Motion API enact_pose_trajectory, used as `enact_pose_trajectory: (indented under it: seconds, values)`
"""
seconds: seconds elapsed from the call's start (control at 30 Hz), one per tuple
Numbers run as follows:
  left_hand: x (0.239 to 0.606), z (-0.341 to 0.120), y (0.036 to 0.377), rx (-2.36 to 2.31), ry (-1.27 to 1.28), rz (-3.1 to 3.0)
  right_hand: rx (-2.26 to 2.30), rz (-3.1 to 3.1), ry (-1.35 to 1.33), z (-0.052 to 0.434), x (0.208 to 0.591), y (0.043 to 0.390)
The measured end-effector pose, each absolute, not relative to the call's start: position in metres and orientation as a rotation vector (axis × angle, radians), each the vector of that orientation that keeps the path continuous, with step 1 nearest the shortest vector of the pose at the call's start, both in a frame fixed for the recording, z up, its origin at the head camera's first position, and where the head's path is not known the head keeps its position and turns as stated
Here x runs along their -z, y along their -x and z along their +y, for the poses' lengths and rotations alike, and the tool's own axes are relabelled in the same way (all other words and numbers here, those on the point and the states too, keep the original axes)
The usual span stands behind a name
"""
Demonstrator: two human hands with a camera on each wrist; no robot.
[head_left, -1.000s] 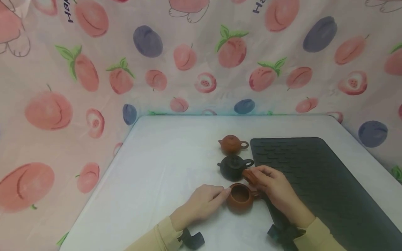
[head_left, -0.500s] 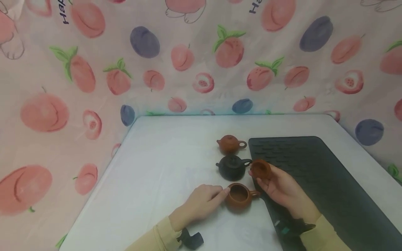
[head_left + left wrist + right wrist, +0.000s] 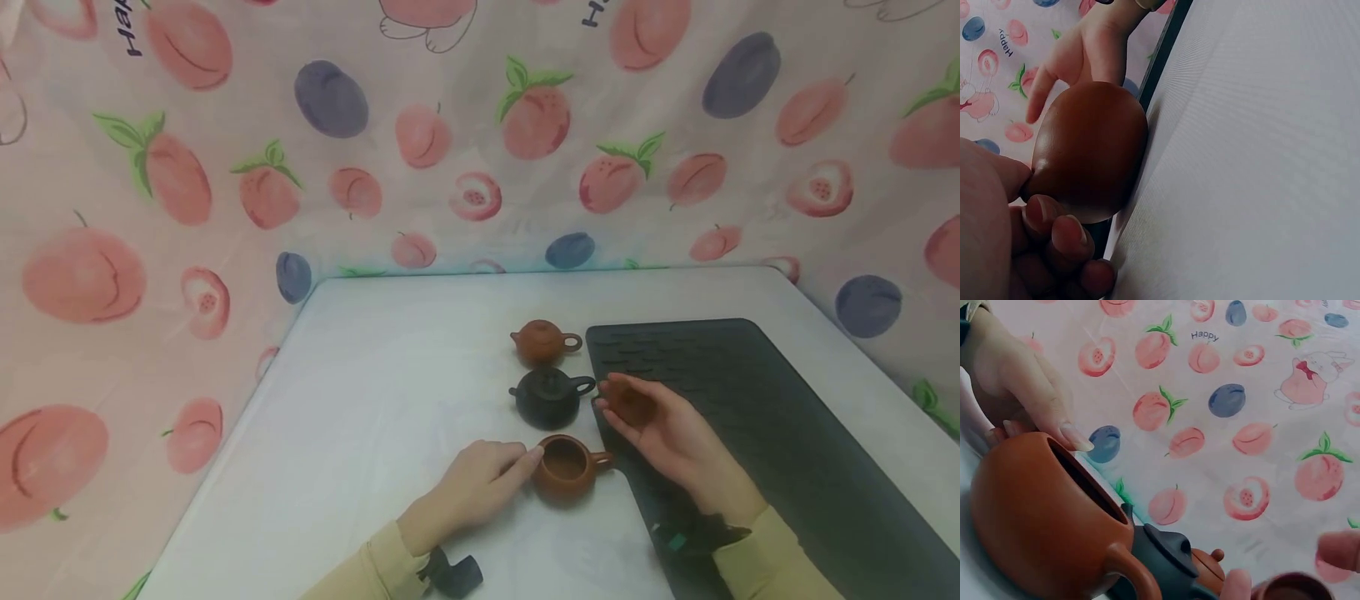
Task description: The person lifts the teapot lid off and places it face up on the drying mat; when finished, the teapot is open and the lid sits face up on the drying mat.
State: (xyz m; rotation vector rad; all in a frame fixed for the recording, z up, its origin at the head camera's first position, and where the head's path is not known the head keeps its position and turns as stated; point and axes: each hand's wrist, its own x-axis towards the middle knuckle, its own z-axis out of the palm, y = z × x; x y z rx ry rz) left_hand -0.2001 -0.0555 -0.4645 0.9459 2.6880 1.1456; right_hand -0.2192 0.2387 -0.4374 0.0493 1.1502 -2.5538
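Observation:
A lidless reddish-brown teapot [image 3: 564, 487] stands on the white table, its dark mouth facing up and its handle to the right. My left hand [image 3: 474, 483] pinches it at the spout side, with the thumb by the rim; the left wrist view shows curled fingers [image 3: 1072, 237] under that side. Right of the handle, my right hand [image 3: 678, 433] is raised palm-up over the dark mat and holds a small brown teapot lid [image 3: 632, 406] in its fingers. In the right wrist view the lid [image 3: 1294, 589] is partly cut off at the bottom edge.
Behind the open teapot stand a black teapot [image 3: 549, 400] and a smaller reddish-brown teapot [image 3: 540, 343], both lidded. A dark ribbed mat [image 3: 757, 450] covers the table's right side. A fruit-print cloth [image 3: 465, 142] hangs behind the white table [image 3: 390, 367].
My right hand has drawn the lid back from above the teapot toward the mat, turning palm-up and tilting the lid. The left hand stays on the teapot; the head view has shifted slightly.

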Motion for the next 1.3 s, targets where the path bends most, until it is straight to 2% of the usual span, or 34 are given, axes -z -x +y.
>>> enact_pose_trajectory:
  seconds: [0.17, 0.37, 0.43, 0.53, 0.63, 0.7, 0.9, 1.3]
  values:
    - [0.465, -0.056, 0.2, -1.152, -0.936, 2.673, 2.563, 1.438, -0.231, 0.241, 0.434, 0.216]
    - [0.466, -0.056, 0.2, -1.162, -0.95, 2.673, 2.523, 2.219, -0.13, 0.258, 0.431, 0.216]
    - [0.467, -0.056, 0.2, -1.156, -0.949, 2.672, 2.511, 2.418, -0.188, 0.271, 0.431, 0.217]
    - [0.468, -0.057, 0.2, -1.146, -0.95, 2.667, 2.354, 2.717, -0.482, 0.298, 0.428, 0.217]
    - [0.469, -0.057, 0.2, -1.131, -0.949, 2.67, 1.92, 3.007, -0.875, 0.327, 0.423, 0.213]
    - [0.468, -0.057, 0.201, -1.124, -0.959, 2.683, 1.547, 3.141, -1.018, 0.345, 0.421, 0.209]
    - [0.466, -0.056, 0.203, -1.122, -0.998, 2.718, 1.092, 3.081, -1.106, 0.379, 0.422, 0.205]
    - [0.466, -0.057, 0.205, -1.138, -0.996, 2.701, 0.917, 2.927, -1.163, 0.392, 0.441, 0.212]
